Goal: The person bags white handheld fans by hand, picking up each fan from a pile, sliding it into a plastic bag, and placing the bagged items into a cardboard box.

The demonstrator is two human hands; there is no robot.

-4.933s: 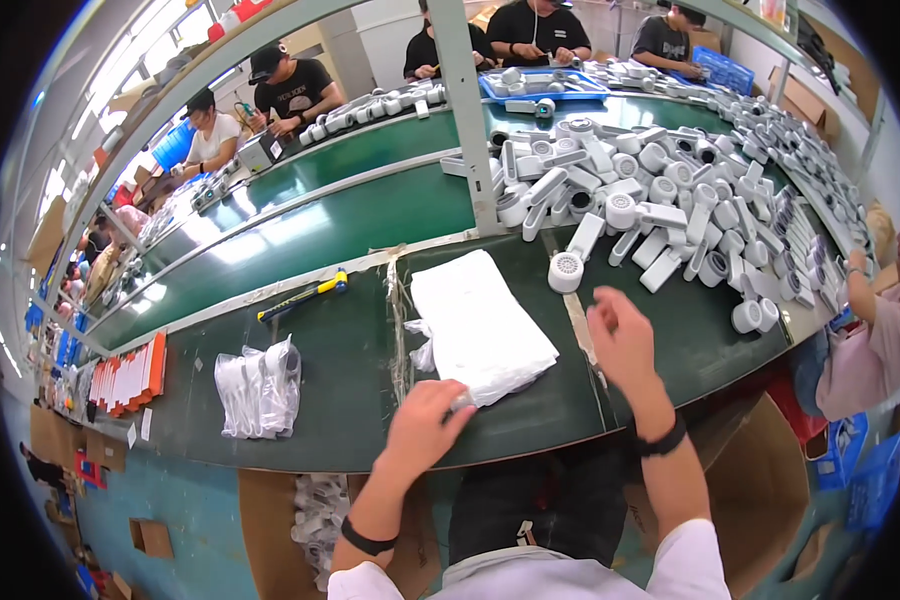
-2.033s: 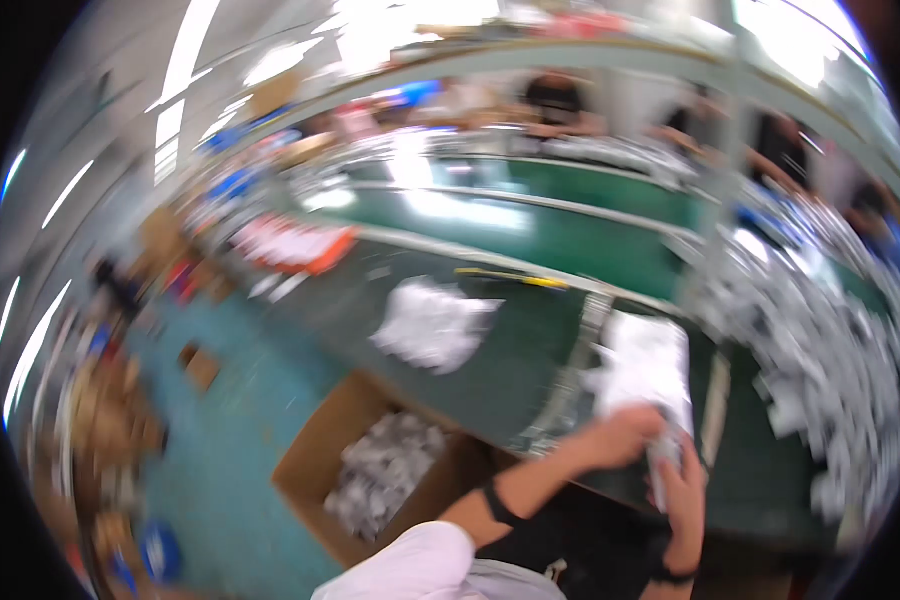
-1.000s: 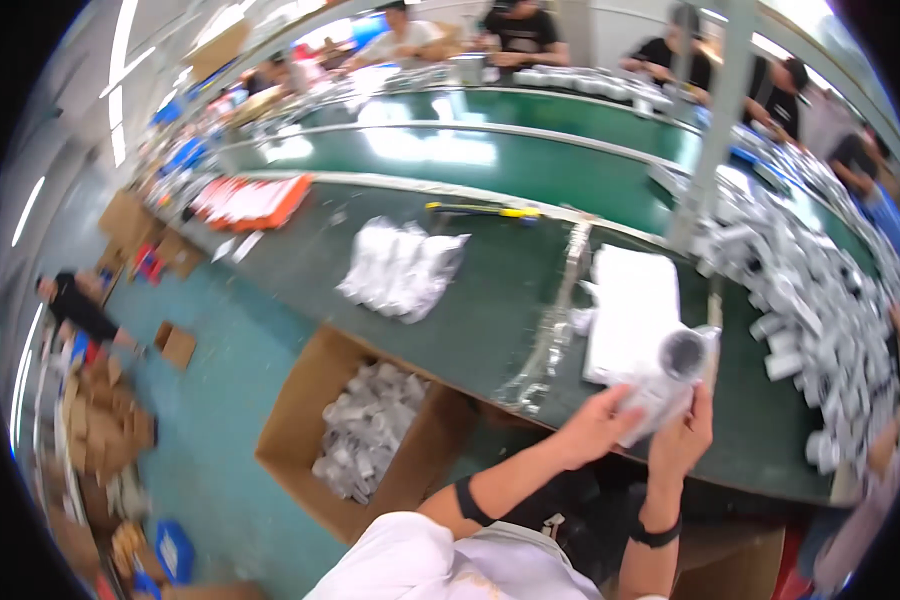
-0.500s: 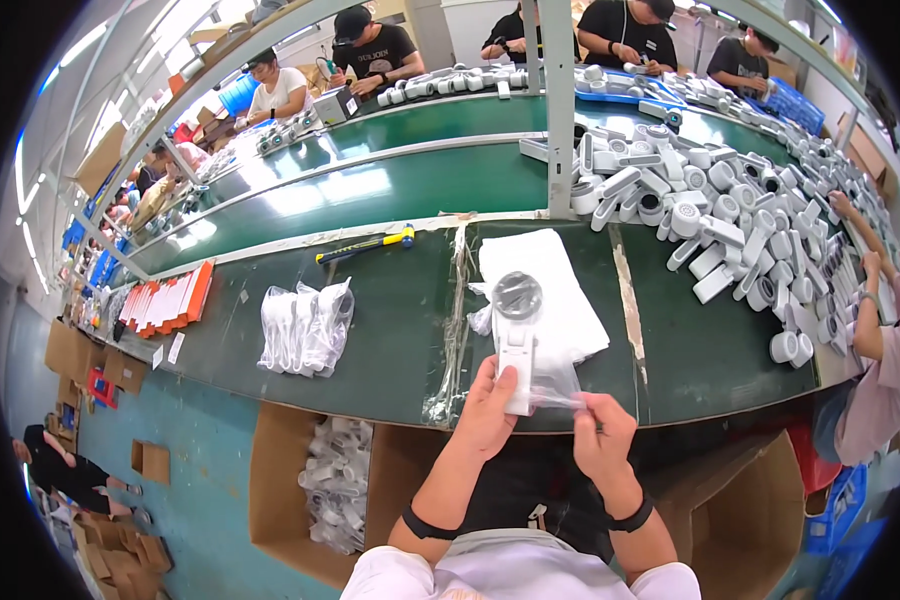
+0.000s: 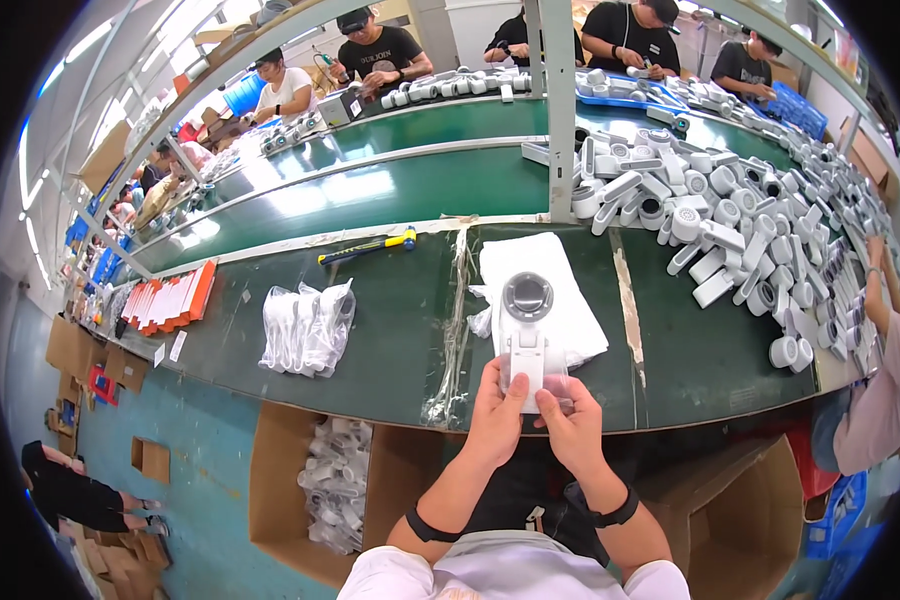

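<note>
Just in front of me is a white handheld device (image 5: pixel 528 352) with a round dark head, its handle toward me and a clear plastic bag (image 5: pixel 553 382) around the lower part. My left hand (image 5: pixel 495 420) is closed around the handle's left side, thumb on top. At the right side of the handle, my right hand (image 5: pixel 573 425) pinches the bag against it. Beneath the device's head lies a stack of white sheets or bags (image 5: pixel 575 290) on the dark green table (image 5: pixel 395 330). Several similar devices in clear bags (image 5: pixel 307 328) lie in a row to the left.
A yellow-and-black hammer (image 5: pixel 368 246) lies farther back. White pieces fill an orange box (image 5: pixel 202 295) at left. A large heap of devices (image 5: pixel 730 215) covers the right side, where a co-worker's arm (image 5: pixel 878 285) reaches in. Cardboard boxes (image 5: pixel 280 490) stand below the table edge.
My right hand has moved left, from pulling the bag out sideways to the handle beside my left hand. The device has turned a little and points straighter ahead.
</note>
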